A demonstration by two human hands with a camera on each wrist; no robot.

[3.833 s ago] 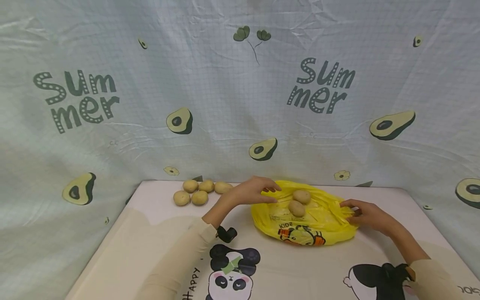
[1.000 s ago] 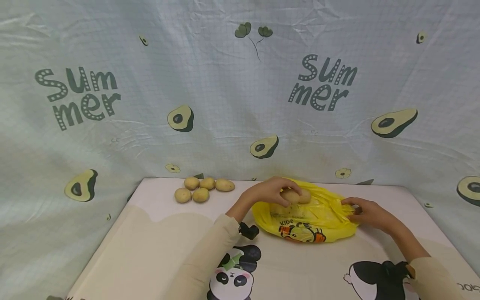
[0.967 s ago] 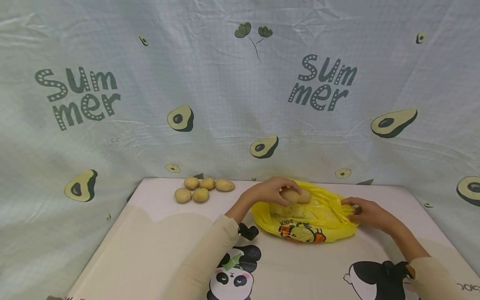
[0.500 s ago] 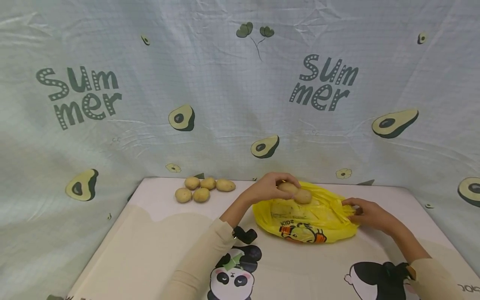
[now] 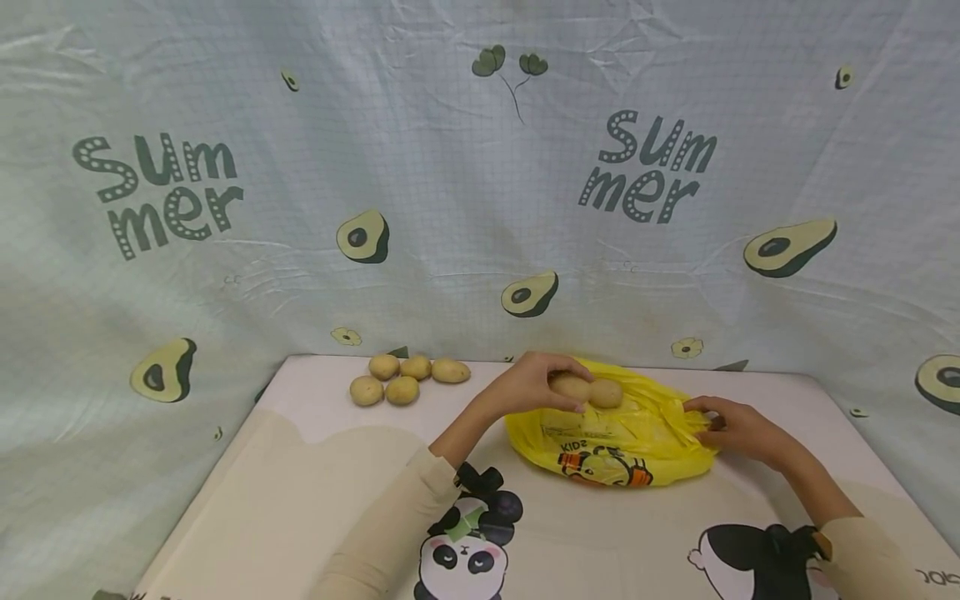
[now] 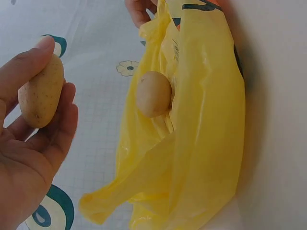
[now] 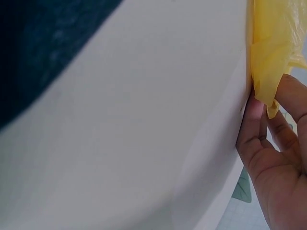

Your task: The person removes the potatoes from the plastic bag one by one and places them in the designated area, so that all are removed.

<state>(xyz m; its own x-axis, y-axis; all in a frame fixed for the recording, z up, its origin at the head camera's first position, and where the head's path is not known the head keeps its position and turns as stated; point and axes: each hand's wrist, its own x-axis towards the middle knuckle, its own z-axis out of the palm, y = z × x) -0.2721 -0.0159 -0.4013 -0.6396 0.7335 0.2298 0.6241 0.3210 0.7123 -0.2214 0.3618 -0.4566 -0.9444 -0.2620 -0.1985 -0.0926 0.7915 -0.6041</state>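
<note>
In the head view my left hand (image 5: pixel 531 385) holds a potato (image 5: pixel 570 387) over the left part of a yellow plastic bag (image 5: pixel 660 454). The left wrist view shows that potato (image 6: pixel 42 93) between thumb and fingers, apart from the bag (image 6: pixel 208 120). A second potato (image 5: pixel 606 393) lies on the bag, just right of the held one. At the bag's right end, my right hand (image 5: pixel 738 429) pinches the gathered plastic. Close up in the right wrist view, thumb and fingers of the right hand (image 7: pixel 276 158) sit on either side of the bag's tip (image 7: pixel 271 91).
Several potatoes (image 5: pixel 402 390) lie grouped at the table's back left. The table (image 5: pixel 315 483) has a printed cover with a panda and other figures. A pale cloth (image 5: pixel 450 167) printed with avocados hangs directly behind the table's back edge.
The left hand, earlier empty by the bag's left edge, has taken one of the two potatoes on the bag and drawn it slightly left. My right hand keeps its place on the bag.
</note>
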